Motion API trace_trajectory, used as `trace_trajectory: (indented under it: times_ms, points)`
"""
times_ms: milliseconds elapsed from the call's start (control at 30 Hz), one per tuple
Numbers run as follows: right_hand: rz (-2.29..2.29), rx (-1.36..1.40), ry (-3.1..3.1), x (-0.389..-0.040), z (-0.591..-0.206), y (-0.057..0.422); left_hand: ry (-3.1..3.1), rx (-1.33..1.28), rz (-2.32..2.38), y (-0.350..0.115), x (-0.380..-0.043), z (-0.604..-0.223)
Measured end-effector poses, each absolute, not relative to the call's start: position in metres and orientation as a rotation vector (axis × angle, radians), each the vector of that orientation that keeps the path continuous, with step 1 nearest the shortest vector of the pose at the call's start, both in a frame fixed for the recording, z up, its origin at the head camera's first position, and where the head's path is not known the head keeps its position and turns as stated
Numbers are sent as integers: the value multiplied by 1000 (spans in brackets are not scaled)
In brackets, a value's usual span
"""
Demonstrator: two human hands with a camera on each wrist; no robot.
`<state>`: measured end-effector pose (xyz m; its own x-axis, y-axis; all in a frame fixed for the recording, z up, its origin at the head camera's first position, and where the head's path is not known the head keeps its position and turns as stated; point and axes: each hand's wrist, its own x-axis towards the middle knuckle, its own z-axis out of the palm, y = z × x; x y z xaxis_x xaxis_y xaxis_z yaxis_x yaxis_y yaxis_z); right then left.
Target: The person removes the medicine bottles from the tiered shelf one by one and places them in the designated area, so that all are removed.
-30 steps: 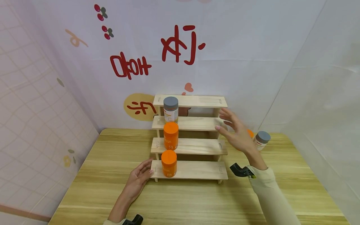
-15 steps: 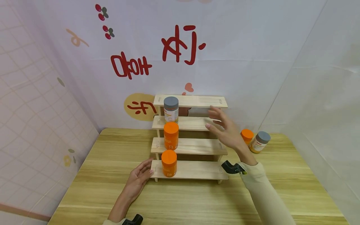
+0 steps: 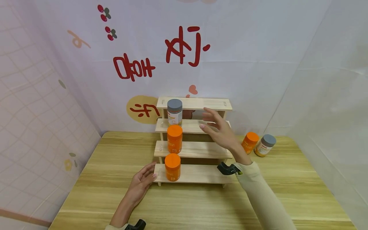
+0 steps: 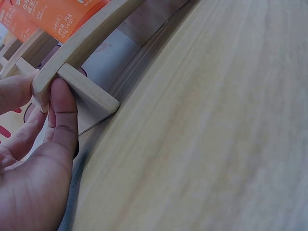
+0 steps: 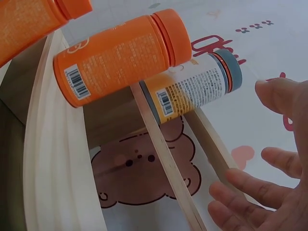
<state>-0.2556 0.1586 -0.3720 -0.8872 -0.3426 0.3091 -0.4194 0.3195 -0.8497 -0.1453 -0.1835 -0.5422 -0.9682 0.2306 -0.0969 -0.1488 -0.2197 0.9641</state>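
A stepped wooden display rack (image 3: 201, 174) stands on the table. My left hand (image 3: 141, 183) pinches the left end of its lowest board (image 4: 72, 48) between thumb and fingers. My right hand (image 3: 221, 131) is in the air in front of the upper steps, holding nothing, its fingers spread (image 5: 255, 187). To its left a grey-lidded jar (image 3: 174, 111) stands upright on the second step from the top. Below that, one orange jar (image 3: 174, 139) is on the third step and another orange jar (image 3: 172, 167) on the lowest. All three are near the rack's left side.
Right of the rack, on the wooden table (image 3: 189, 207), stand another orange jar (image 3: 250, 142) and a grey-lidded jar (image 3: 265, 145), side by side. A white printed cloth wall (image 3: 244, 64) rises close behind the rack, and cloth also hangs at both sides.
My right hand has moved left across the rack, toward the upper grey-lidded jar, uncovering the orange jar at the right. My left hand and the jars have stayed in place.
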Motion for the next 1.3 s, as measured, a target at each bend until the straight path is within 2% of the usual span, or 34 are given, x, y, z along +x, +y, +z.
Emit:
trace_trajectory:
  times_ms: [967, 1300]
  points:
    - [1759, 728, -2469, -276, -369, 95, 1782, 109, 2282, -184, -146, -542]
    - [1745, 649, -2531, -285, -365, 74, 1786, 135, 2283, -185, -146, -544]
